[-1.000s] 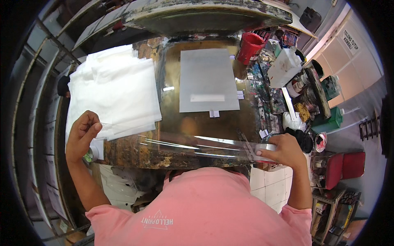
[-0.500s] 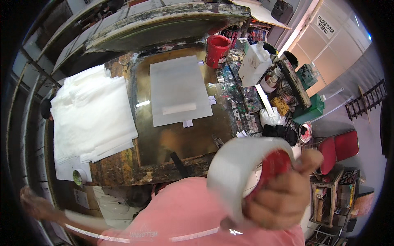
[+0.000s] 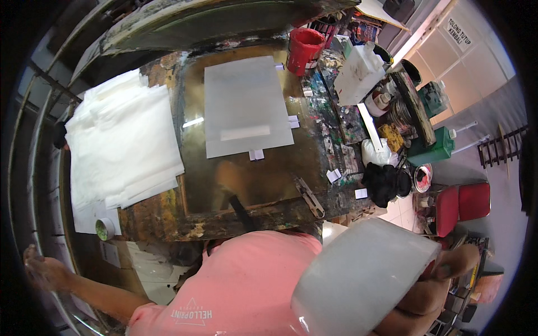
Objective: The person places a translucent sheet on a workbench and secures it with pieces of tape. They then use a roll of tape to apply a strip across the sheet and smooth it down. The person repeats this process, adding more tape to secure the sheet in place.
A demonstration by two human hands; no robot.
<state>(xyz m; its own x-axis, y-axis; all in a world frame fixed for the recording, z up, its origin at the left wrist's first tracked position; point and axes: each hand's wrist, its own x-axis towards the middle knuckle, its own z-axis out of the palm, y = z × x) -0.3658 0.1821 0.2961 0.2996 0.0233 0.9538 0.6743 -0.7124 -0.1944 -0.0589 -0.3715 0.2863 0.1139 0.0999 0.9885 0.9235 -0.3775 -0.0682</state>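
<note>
- Change: the wide, whitish translucent tape roll (image 3: 364, 274) has moved from the near edge of the stained wooden tabletop (image 3: 159, 217), where a second ago its strip stretched across. It is now raised close to the camera at near right, before the pink fabric shirt (image 3: 246, 280).
- Consequence: the strip no longer overlies the slim silver utility knife (image 3: 309, 197), now fully visible at the near edge; the tape is being handled away from the tabletop.
- Right grip (image 3: 428, 294): clenched on the roll's right end, fingers bent around it.
- Left grip (image 3: 49, 273): extended outward at near left, well apart from the roll. Whether it grasps the strip's end cannot be told; the strip's course is not traceable.
- Surface: a grey translucent rectangular sheet (image 3: 246, 101) lies on a glossy brown panel (image 3: 258, 187), with small white folded tabs (image 3: 256, 154) along its near and right edges. At left lies an uneven stack of thin white sheets (image 3: 123, 145); a small roll with a green inside (image 3: 105, 229) sits at its near corner.
- Far right: a paint-smeared red bucket (image 3: 305, 51) and a white plastic jug (image 3: 358, 75).
- Room: a red padded chair (image 3: 473, 201) stands right; a pale panelled door (image 3: 476, 64) is beyond.
</note>
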